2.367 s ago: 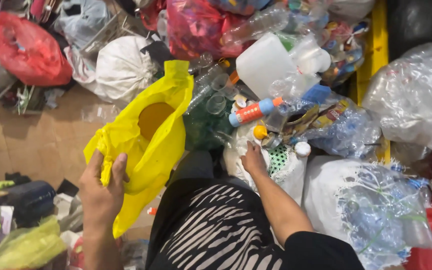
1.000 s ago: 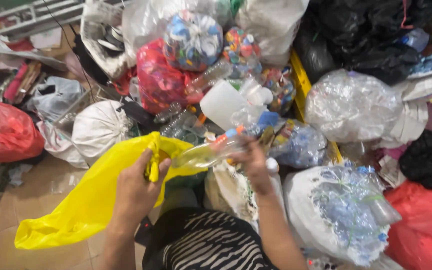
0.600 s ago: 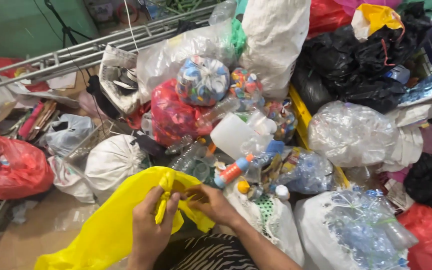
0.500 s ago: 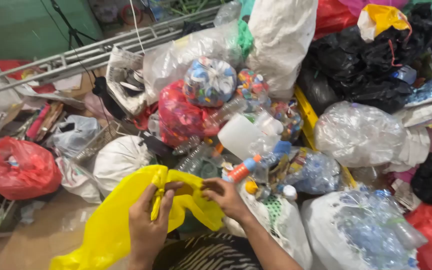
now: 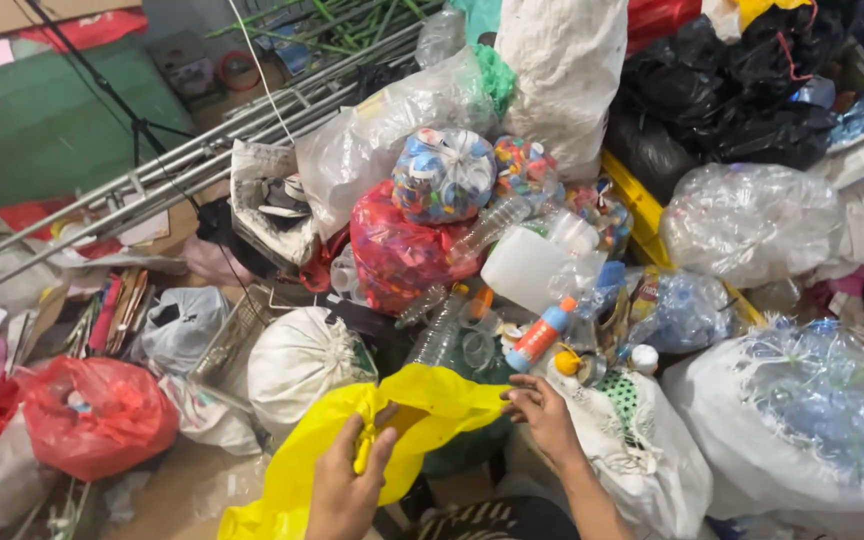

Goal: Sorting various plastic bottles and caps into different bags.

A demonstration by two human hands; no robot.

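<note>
A yellow plastic bag [image 5: 422, 415] hangs open in front of me. My left hand [image 5: 347, 480] pinches its near rim at the bottom centre. My right hand [image 5: 542, 412] holds the far rim on the right, fingers curled over the plastic. Just beyond the bag lie loose clear plastic bottles [image 5: 447, 330] and a bottle with an orange cap and blue label [image 5: 539, 336]. A white plastic jug [image 5: 527, 265] sits behind them. A striped garment shows at the bottom edge.
Bags of waste surround me: a red bag [image 5: 97, 415] at left, a tied white sack [image 5: 297, 365], a red bag of scraps [image 5: 397, 250], a clear bag of bottle caps [image 5: 442, 175], black bags [image 5: 732, 90], clear bags of bottles [image 5: 812, 410] at right. Metal poles [image 5: 182, 165] lie at upper left.
The view has tilted up toward the pile. My right hand put a clear bottle into the yellow bag about a second ago and now holds the bag's rim; the left hand keeps its grip.
</note>
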